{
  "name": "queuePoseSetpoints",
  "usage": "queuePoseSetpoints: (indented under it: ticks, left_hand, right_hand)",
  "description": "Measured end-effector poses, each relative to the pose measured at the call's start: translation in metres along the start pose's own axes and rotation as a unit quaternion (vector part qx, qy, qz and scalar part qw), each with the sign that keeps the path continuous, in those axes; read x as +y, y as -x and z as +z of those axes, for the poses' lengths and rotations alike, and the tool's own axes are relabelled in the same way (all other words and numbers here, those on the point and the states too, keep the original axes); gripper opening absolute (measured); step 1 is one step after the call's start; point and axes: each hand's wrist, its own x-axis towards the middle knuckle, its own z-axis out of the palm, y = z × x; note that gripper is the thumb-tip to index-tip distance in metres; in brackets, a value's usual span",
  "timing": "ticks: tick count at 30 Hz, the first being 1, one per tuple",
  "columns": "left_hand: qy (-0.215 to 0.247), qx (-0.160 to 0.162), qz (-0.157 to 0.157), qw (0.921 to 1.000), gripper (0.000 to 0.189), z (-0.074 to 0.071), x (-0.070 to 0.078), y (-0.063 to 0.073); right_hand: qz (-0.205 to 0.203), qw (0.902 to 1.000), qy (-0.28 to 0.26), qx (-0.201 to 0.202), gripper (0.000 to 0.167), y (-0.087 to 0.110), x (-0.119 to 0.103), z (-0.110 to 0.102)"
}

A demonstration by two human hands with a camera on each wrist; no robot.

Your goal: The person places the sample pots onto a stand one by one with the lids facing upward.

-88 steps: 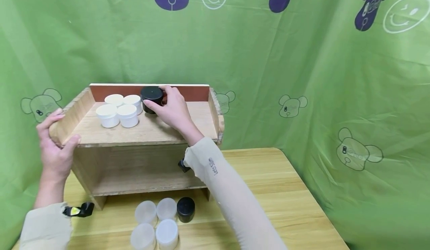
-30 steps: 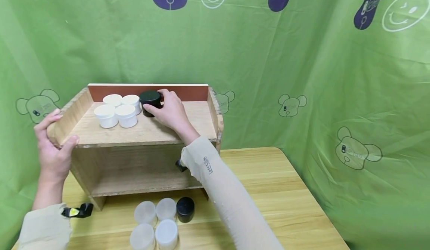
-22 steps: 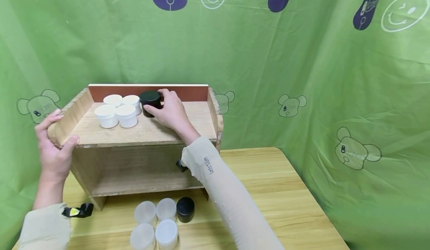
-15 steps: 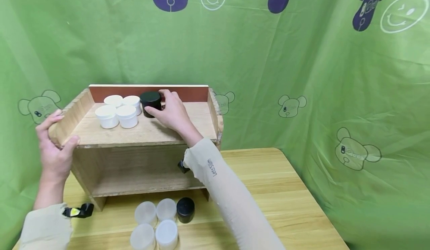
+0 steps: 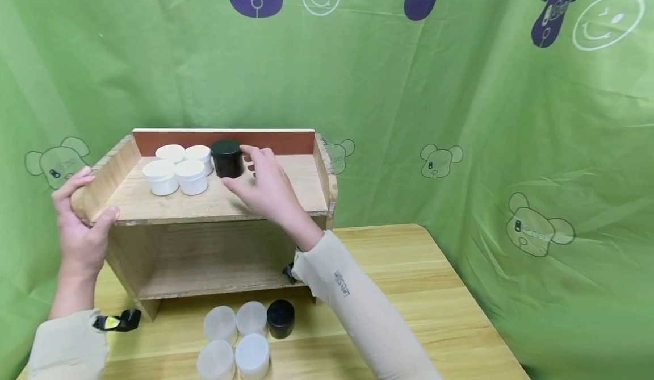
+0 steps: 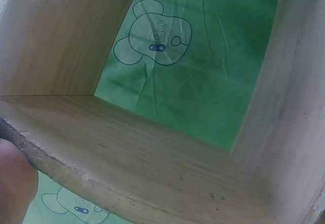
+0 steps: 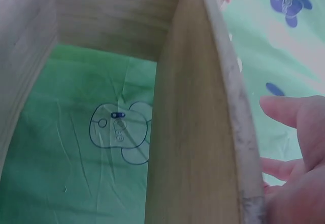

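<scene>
A black lidded jar (image 5: 227,158) stands upright on the top board of a small wooden shelf (image 5: 265,195), just right of several white jars (image 5: 191,176). My right hand (image 5: 268,190) is beside the black jar, its thumb clear of the jar and its index fingertip close to the jar's right side; whether that fingertip touches cannot be told. In the right wrist view, the right hand (image 7: 299,148) shows spread fingers beyond the board's edge. My left hand (image 5: 84,226) grips the shelf's left side panel, thumb at the front and fingers around the outer edge.
Several translucent-lidded jars (image 5: 219,323) and another black jar (image 5: 281,318) stand on the wooden table (image 5: 409,289) in front of the shelf. A low back rail (image 5: 286,141) and side panels border the top board. Green printed curtain (image 5: 378,84) hangs behind and at the sides.
My right hand has let go of the black jar and drawn back slightly toward the front right, its thumb coming away. The jar stays beside the white ones. My left hand keeps its grip.
</scene>
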Motion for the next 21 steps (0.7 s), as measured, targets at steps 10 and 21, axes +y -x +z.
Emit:
queuePoseSetpoints:
  ticks: [10, 21]
  left_hand:
    - [-0.004, -0.001, -0.004, 1.0000, 0.066, -0.002, -0.005, -0.002]
    - [-0.013, 0.002, -0.004, 0.9999, 0.065, -0.002, -0.005, -0.001]
  right_hand:
    - [-0.078, 0.9960, -0.036, -0.024, 0.066, 0.054, 0.002, -0.005]
    - [-0.134, 0.9890, -0.038, -0.050, 0.056, 0.112, 0.010, -0.009]
